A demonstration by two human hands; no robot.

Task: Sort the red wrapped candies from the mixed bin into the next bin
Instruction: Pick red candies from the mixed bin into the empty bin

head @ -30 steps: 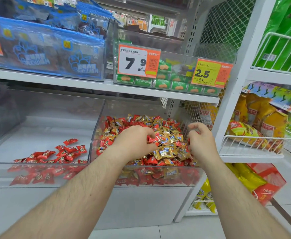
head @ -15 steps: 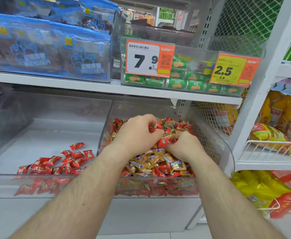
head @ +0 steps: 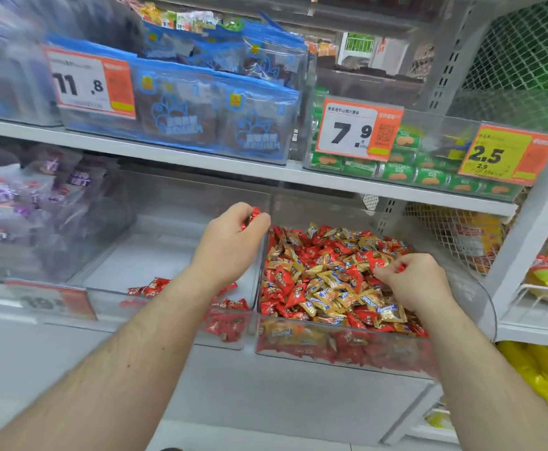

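Two hands were in view, left hand [head: 230, 242] & right hand [head: 412, 284]. Two clear bins [head: 168, 320] side by side on the lower shelf. Three price tags [head: 358, 130] up top: 11.8, 7.9, 2.5, plus a 4th blurred one [head: 51, 302] lower left. Candies [head: 324, 281]: too many to count, red & gold mixed. One red candy [head: 251, 218] in left fingers.

L hand [head: 230, 236] raised, back toward cam, fingers curled, pinching a red candy [head: 252, 217] betw thumb & fingertips. L forearm bare, runs up from lower left. R hand [head: 410, 281] lower, knuckles up, fingers curled down, tips pinching a red candy [head: 398, 267]; grip partly hidden. R forearm bare, comes up from lower right.
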